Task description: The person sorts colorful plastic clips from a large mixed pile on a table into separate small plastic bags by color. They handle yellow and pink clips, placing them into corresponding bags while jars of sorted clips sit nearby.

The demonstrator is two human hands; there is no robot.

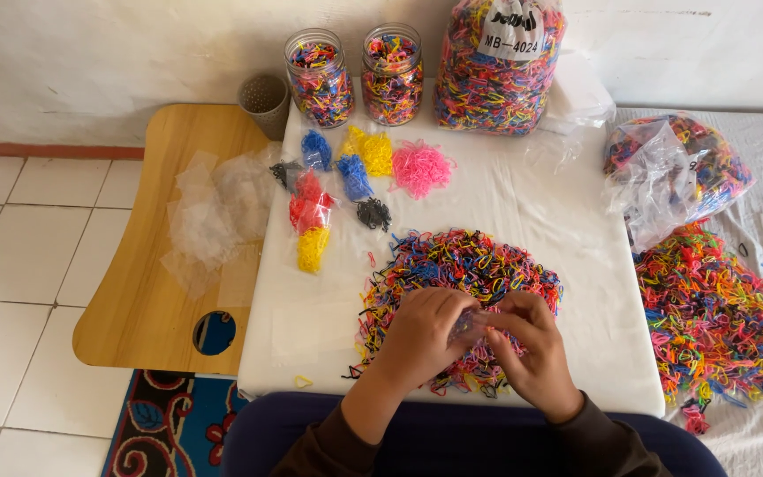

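Observation:
My left hand (423, 337) and my right hand (530, 353) meet over the near edge of a mixed pile of small coloured rubber bands (461, 265) on a white cloth (567, 238). Between the fingers of both hands is a small clear plastic bag (472, 325) with a few bands inside. Beyond the pile lie sorted heaps and small filled bags: pink bands (420, 168), yellow bands (369, 150), blue bands (316, 148), black bands (373, 213), and a red and yellow bag (309, 225).
Two glass jars (320, 78) (391, 74) and a large full bag of bands (498, 71) stand at the back. A grey cup (265, 102) and empty clear bags (214, 216) lie on a wooden tray table (147, 309). More bands (717, 309) and an open bag (673, 172) sit at right.

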